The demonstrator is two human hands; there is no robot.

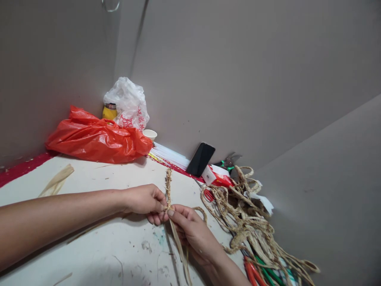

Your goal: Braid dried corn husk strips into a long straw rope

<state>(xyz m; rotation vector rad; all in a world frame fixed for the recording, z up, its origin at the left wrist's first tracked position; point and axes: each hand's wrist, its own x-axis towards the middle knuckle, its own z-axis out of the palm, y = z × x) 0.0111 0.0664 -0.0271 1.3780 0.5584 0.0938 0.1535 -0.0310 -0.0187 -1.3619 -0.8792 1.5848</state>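
1. The left hand [145,198] is closed in a pinch, with thumb and fingertips at the near end of a thin braid [168,184] of straw-coloured fibre.
2. The right hand [193,228] is also closed, its thumb pressing on the same place of the braid; the other fingers curl below.
3. The braid is at the middle of the scene, over the white bench [139,174], pointing to the far side. Loose strands [178,244] hang from it toward the near side.
4. At the far left is a white plastic bag [126,95] with red writing, which looks like Chinese characters, too crumpled for me to read.
5. Beside it are a yellow jar [110,113] and a pale cup [149,134]; a red plastic bag [98,139] lies in front.
6. A phone [200,159] with dark screen leans to the right of these, next to a red and white packet [220,176]; I cannot read any brand there.
7. At the right lies a tangled heap of braided cord [253,226], near red handles [253,272].
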